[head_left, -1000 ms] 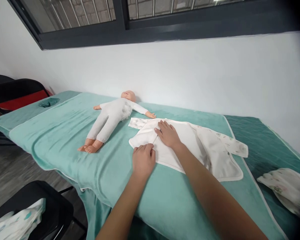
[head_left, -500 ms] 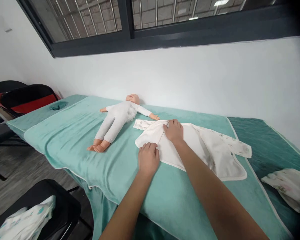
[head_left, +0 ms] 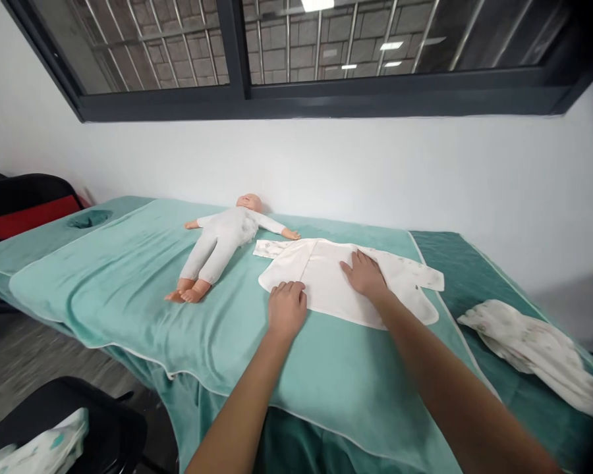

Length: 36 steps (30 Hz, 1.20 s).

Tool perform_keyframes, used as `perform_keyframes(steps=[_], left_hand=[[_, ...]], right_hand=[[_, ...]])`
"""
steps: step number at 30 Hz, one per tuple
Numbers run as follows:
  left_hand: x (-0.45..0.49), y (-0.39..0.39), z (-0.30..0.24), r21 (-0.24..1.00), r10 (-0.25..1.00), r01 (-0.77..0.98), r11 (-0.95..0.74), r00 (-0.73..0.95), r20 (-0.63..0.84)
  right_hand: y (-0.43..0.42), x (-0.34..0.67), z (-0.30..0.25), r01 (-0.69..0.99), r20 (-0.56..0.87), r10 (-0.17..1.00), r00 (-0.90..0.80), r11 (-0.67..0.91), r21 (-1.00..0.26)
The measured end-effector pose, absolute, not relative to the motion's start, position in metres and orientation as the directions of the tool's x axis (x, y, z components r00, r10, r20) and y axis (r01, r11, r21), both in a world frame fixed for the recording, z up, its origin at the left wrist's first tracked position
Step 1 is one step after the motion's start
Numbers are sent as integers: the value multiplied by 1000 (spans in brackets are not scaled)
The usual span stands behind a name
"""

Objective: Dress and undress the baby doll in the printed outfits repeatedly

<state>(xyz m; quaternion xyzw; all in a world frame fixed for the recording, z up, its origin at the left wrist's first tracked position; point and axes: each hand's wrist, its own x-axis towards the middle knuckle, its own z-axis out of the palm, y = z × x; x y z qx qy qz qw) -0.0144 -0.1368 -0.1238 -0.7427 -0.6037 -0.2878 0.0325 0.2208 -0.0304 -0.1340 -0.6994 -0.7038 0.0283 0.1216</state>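
A white baby shirt with small-print sleeves lies spread out on the green cover. My right hand rests flat on its front panel, fingers stretched out. At the shirt's lower left edge is my left hand, palm down, its slightly bent fingers lying on the hem and the cover. Left of the shirt, a baby doll in a white body suit lies on its back, arms spread. One of the doll's hands is close to the shirt's left sleeve.
The green cover drapes over a bed against the white wall, below a barred window. A crumpled printed white cloth lies at the right. A black chair with another printed cloth stands front left; more chairs are at far left.
My right hand has slid rightward across the shirt, and its front and right side now lie flatter. My left hand stays at the hem. The view has turned to the right.
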Motion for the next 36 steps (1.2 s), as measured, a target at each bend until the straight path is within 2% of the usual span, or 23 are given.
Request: perform_keyframes(steps=[5, 8, 11, 17, 28, 36], left_hand=[[-15, -139, -119, 310, 863, 896, -318, 138, 486], [-16, -146, -114, 250, 801, 838, -485, 311, 511], [-18, -154, -111, 192, 744, 770, -609, 470, 476], [-23, -157, -113, 213, 761, 778, -592, 452, 465], [-25, -152, -117, 248, 766, 761, -599, 456, 453], [-25, -151, -117, 279, 775, 763, -584, 420, 473]], right_hand=[[-63, 228, -137, 982, 130, 991, 36, -11, -188], [-86, 219, -141, 987, 139, 990, 23, 0, -164], [-111, 211, -142, 990, 161, 986, -43, 65, -129], [-150, 202, -140, 977, 218, 965, -148, 177, -123], [-215, 170, -150, 976, 349, 935, -66, 134, -173], [-225, 165, -148, 958, 393, 919, -40, 147, -246]])
